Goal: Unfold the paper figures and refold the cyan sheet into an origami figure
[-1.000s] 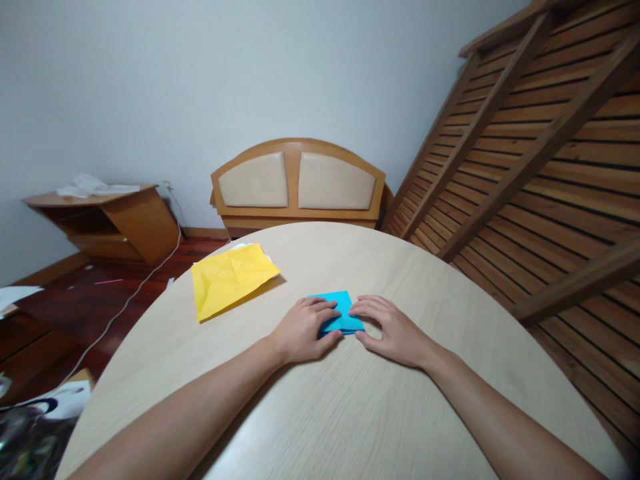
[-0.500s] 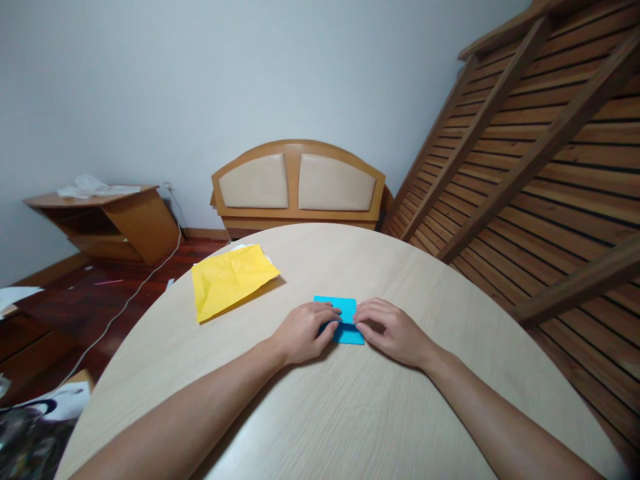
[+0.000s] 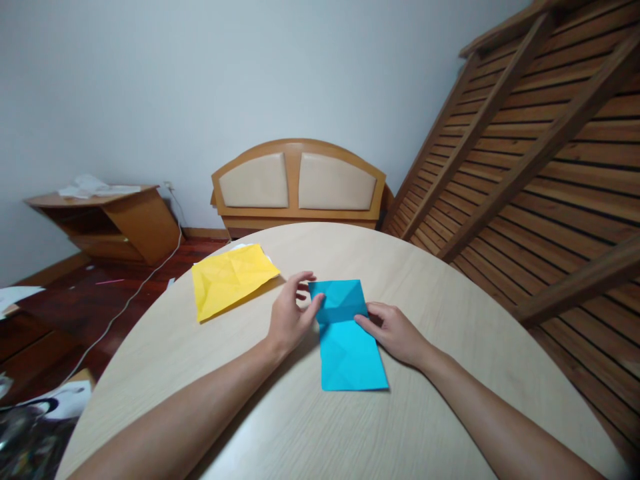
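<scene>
A blue sheet of paper (image 3: 350, 353), marked with crease lines, is opened out lengthwise in front of me. A bent band crosses it, and its far part looks raised off the table. My left hand (image 3: 295, 313) is at the upper left edge, thumb over the paper and fingers curled behind it. At the right edge, my right hand (image 3: 393, 330) pinches the paper near the band, thumb on top and fingers beneath. Left of the hands lies a creased yellow sheet of paper (image 3: 233, 280), with white paper peeking out under its far edge.
Everything rests on a round pale wooden table (image 3: 440, 413). Beyond it stands a headboard (image 3: 295, 215) with two cream panels. A slatted wooden frame (image 3: 525, 187) leans at the right. A low cabinet (image 3: 135, 227) and a white cable (image 3: 127, 303) are at the left.
The blue paper has gone from a small folded piece to a longer opened sheet. My left hand has moved up and left; my right hand stays at the right edge.
</scene>
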The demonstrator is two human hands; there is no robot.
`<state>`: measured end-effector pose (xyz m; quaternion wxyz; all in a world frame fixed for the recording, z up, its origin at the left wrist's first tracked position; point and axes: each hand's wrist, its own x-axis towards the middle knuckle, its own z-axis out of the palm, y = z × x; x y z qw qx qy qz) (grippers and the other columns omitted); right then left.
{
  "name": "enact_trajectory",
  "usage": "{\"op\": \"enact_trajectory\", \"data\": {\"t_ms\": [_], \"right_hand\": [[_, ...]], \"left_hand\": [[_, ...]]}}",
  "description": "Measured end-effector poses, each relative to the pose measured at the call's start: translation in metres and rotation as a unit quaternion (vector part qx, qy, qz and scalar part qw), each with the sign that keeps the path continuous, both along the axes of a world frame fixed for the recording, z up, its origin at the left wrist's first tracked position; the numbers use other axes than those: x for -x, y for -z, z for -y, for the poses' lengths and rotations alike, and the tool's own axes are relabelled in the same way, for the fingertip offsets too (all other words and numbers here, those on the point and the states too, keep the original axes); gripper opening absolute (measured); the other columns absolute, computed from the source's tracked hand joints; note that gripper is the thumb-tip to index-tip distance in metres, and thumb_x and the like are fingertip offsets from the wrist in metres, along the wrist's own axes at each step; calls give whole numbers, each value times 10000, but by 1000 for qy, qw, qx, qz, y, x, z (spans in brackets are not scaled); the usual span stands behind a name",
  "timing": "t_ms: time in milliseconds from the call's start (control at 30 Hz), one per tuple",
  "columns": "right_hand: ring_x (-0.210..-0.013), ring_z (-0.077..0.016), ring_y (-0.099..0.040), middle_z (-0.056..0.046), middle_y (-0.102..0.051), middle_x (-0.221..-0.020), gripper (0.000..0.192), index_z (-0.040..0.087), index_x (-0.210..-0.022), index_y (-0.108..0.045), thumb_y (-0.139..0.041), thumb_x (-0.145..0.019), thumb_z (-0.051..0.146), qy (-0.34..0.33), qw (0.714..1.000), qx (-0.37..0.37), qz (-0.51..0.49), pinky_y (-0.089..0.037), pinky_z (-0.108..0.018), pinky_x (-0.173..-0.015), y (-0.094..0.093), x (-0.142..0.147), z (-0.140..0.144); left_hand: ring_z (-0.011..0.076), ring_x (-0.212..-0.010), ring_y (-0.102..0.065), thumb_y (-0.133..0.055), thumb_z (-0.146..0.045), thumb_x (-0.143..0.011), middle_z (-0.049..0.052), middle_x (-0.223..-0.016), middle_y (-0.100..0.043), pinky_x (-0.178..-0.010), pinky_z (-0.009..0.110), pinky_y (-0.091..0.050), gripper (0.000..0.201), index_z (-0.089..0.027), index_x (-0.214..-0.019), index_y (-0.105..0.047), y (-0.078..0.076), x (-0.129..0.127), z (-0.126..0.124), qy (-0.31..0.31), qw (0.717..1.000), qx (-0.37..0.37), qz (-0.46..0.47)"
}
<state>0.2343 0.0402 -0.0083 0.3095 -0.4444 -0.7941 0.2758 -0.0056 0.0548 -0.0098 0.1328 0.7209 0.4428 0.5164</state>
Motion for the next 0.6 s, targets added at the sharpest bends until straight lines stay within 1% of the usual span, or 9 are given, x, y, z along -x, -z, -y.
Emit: {"op": "enact_trajectory", "data": {"t_ms": [67,133,167,233,300,400,433,500,600], "right_hand": [[-774,-215,-640,-49,-700,-846,347,196,-851,-668,-503,-981,473,5,999,27,-36,-543,-349,-706,1,2,1],[-863,-233,-672,-65,-719,-964,300,205,-1029,-654,-533,-967,472,1,994,55,-90,-566,-375,-768,4,2,1],[-910,-242,-684,-76,-722,-1032,317,214,-1138,-617,-549,-960,467,0,991,67,-115,-573,-393,-799,6,2,0],[-960,-256,-700,-95,-718,-1124,443,235,-1322,-490,-572,-948,458,10,986,79,-144,-585,-423,-822,10,2,-1],[-929,-256,-713,-103,-727,-1111,545,241,-1417,-378,-569,-950,446,35,988,67,-135,-593,-430,-795,14,0,-3],[-884,-249,-706,-79,-724,-1023,587,237,-1475,-298,-530,-969,421,88,993,13,-78,-580,-438,-805,17,-3,-7],[-904,-251,-697,-78,-710,-1026,572,234,-1471,-307,-521,-971,410,110,992,-14,-57,-569,-447,-834,17,-4,-9],[-993,-263,-665,-96,-671,-1084,501,226,-1425,-373,-512,-969,379,154,984,-83,-24,-534,-464,-911,15,-6,-11],[-1076,-287,-611,-127,-624,-1140,411,213,-1347,-454,-512,-958,335,217,958,-187,-11,-503,-468,-952,8,-7,-10]], "left_hand": [[266,-1247,-549,-589,-316,-935,149,-1405,-518,-981,451,-510,438,-228,-1336,-435,0,0,-1,-28,997,-56,-40],[282,-1379,-423,-548,-259,-958,146,-1490,-425,-1084,502,-423,358,-242,-1307,-470,-2,0,3,-25,989,-108,-102],[281,-1391,-406,-527,-230,-965,133,-1499,-418,-1098,508,-405,300,-249,-1264,-509,-4,-1,5,-9,983,-123,-133],[276,-1353,-447,-507,-199,-966,112,-1476,-462,-1085,500,-415,226,-252,-1174,-577,-6,-5,12,43,973,-125,-192],[280,-1282,-512,-529,-233,-954,115,-1415,-534,-1048,485,-450,213,-236,-1152,-608,-7,-9,18,97,962,-86,-242],[285,-1192,-587,-576,-326,-923,125,-1339,-606,-1004,469,-491,346,-208,-1247,-599,-6,-13,23,153,944,-7,-291],[287,-1194,-592,-580,-339,-915,124,-1347,-607,-1012,474,-488,385,-206,-1276,-594,-5,-13,22,161,940,10,-302],[291,-1233,-578,-574,-327,-905,119,-1391,-588,-1066,508,-443,409,-213,-1296,-602,-3,-12,21,161,933,29,-321],[294,-1288,-547,-565,-287,-883,112,-1425,-569,-1132,563,-353,384,-225,-1253,-646,-2,-9,18,157,928,42,-336]]}}
